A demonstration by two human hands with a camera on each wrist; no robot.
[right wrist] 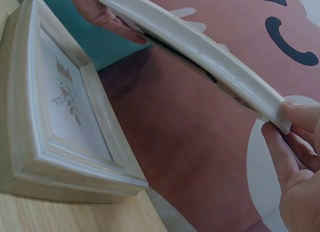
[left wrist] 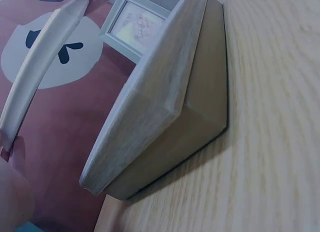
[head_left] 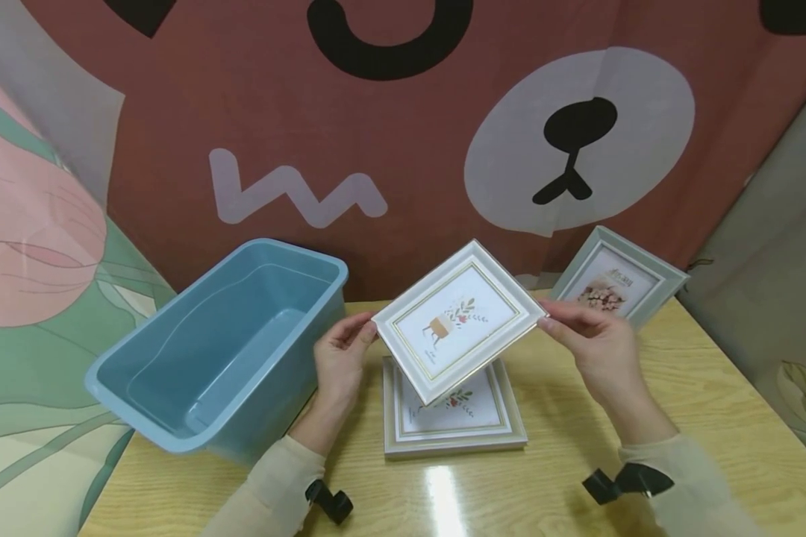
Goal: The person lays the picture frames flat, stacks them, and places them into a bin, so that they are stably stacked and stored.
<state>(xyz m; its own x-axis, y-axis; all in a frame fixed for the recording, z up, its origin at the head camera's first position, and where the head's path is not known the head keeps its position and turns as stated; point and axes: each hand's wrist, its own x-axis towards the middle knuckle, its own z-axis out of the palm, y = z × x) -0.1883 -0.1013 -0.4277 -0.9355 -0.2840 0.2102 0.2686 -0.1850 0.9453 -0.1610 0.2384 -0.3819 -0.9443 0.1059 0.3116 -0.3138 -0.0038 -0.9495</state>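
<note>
A white picture frame (head_left: 453, 321) with gold inner lines and a plant print is held tilted in the air between both hands. My left hand (head_left: 342, 354) pinches its left corner, thumb on the front. At the opposite corner, my right hand (head_left: 601, 350) pinches it between thumb and fingers, seen closely in the right wrist view. Below the raised frame, a cream picture frame (head_left: 396, 440) with a similar print lies face up on the table; the left wrist view shows its thick side. The raised frame hides part of its upper half.
A blue plastic bin (head_left: 235, 358) stands on the wooden table (head_left: 551, 477) at the left. A grey-green picture frame (head_left: 651, 306) with a flower print leans at the back right, partly behind the right hand. A printed bear curtain (head_left: 416, 142) hangs behind the table.
</note>
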